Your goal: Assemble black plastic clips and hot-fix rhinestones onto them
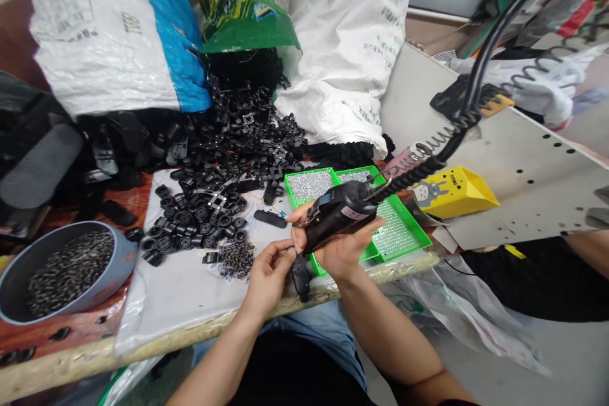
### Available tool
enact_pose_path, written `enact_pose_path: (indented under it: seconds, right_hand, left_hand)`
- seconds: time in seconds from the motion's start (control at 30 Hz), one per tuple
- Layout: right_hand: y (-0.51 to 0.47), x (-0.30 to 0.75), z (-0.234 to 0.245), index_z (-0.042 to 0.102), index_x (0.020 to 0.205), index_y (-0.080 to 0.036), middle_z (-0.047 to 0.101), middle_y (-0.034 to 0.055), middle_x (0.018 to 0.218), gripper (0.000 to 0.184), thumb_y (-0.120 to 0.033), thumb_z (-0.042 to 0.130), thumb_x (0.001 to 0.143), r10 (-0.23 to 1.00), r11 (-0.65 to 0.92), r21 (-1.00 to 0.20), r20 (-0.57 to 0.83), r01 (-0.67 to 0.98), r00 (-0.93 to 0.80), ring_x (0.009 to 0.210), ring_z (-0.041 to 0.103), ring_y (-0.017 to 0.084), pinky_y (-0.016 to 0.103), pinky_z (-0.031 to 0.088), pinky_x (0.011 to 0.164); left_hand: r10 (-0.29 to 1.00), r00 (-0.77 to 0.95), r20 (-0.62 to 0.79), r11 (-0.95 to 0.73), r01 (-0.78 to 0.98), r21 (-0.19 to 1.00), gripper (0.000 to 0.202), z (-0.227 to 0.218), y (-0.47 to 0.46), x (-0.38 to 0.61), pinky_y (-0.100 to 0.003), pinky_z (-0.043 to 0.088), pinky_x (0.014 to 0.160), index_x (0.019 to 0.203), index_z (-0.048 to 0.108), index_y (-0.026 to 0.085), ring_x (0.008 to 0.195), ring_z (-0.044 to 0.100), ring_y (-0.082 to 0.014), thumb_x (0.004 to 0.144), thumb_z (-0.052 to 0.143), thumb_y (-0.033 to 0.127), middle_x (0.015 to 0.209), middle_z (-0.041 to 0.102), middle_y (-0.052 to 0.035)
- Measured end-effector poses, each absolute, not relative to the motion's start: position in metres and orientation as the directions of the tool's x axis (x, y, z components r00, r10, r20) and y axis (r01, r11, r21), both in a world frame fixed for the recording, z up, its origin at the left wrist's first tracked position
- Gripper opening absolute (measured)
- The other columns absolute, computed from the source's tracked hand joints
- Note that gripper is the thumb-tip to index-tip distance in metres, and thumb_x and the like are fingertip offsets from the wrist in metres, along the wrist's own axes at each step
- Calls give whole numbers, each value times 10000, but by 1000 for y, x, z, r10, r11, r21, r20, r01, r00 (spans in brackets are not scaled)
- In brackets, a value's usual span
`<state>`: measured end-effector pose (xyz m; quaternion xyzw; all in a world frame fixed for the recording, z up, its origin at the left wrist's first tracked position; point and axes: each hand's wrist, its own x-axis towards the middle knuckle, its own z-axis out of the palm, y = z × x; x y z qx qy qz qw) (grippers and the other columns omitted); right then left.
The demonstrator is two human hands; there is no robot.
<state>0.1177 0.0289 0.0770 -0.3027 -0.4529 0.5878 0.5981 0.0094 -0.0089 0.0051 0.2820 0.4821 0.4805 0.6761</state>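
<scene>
My right hand [345,254] is wrapped round a black electric screwdriver [340,209], tilted with its front end down toward my left hand. A black cable runs from its upper end to the top right. At the front edge of the table my left hand [270,273] pinches a small black plastic part [300,276]. The screwdriver's tip is hidden among the fingers, so I cannot tell whether it touches the part. Just beyond the hands lies a flat black oblong piece [270,219]. Green trays [423,242] with small silvery pieces stand right behind and beside the screwdriver.
Black wheels [200,225] and jointed black parts [257,133] are heaped at the back left. Near them lies a pile of screws [238,259]. A blue-grey bowl [124,261] of small metal pieces stands left. White sacks [342,38] rise behind; a yellow box [459,193] is right.
</scene>
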Motion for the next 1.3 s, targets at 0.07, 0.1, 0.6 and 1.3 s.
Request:
enact_pose_path:
  seconds: [0.07,0.1,0.6,1.3]
  right_hand:
    - [27,117,79,712,721,-215,562,48,581,916,-1034,313,624,978,120,-899,180,-422,-103,455,501,178,328,445,400]
    - [26,117,80,702,709,-211,552,38,568,922,-1042,315,607,979,123,-902,179,-414,-99,432,474,163,319,427,385]
    - [24,124,79,742,802,-162,628,65,628,844,-928,403,705,971,162,-868,226,-469,-83,485,538,183,322,454,433]
    - [26,116,78,699,646,-197,529,40,465,952,-1068,332,525,989,94,-898,135,-429,-66,481,567,220,328,467,413]
  left_hand:
    - [928,53,-368,359,-391,848,272,7,-7,12,-186,402,557,742,645,171,559,506,-89,601,831,311,600,583,53]
    - [931,43,-363,349,-398,849,265,9,-7,13,-188,410,575,734,639,176,569,519,-92,589,826,294,604,591,53]
    - [931,-14,-365,328,-408,852,225,14,-5,18,-224,455,648,720,653,186,635,603,-130,584,798,292,658,670,20]
    - [932,-12,-361,323,-420,848,242,16,-5,22,-202,405,562,672,572,199,554,543,-104,569,780,269,576,583,56]
